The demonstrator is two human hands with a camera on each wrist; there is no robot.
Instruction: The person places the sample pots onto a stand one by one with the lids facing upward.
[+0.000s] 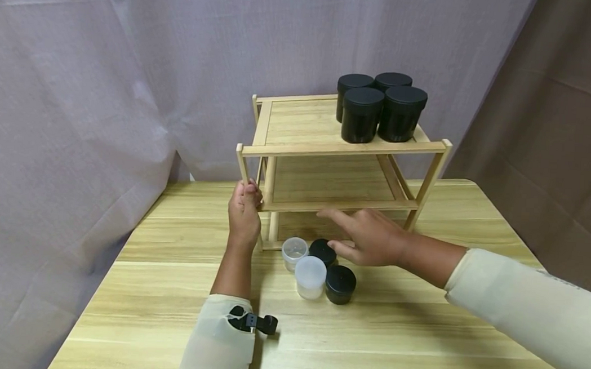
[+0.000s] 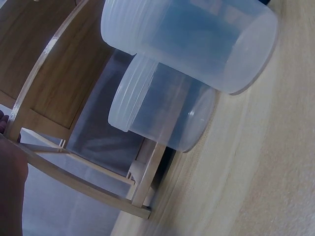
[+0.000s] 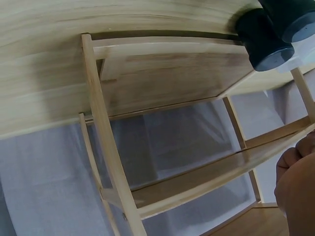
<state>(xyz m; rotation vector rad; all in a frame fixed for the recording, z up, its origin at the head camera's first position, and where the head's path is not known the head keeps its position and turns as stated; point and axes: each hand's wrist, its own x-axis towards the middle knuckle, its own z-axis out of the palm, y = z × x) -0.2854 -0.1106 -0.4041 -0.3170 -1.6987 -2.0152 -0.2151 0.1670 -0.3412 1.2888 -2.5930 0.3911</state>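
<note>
A three-tier wooden rack point(image 1: 338, 153) stands on the table. My left hand point(image 1: 245, 212) grips its front left post, and only a sliver of that hand shows at the left edge of the left wrist view. My right hand point(image 1: 376, 237) hovers by the middle tier's front edge, index finger and thumb pointing left and apart; whether a fingertip touches the rack I cannot tell. Below and beside it, two translucent jars point(image 1: 310, 278) and two black jars point(image 1: 340, 285) cluster on the table before the rack. The translucent pair point(image 2: 162, 103) looms close in the left wrist view.
Several taller black jars point(image 1: 363, 115) stand on the right half of the rack's top tier. The wooden table point(image 1: 166, 312) runs out to either side of the rack. A grey curtain point(image 1: 129, 84) hangs behind it.
</note>
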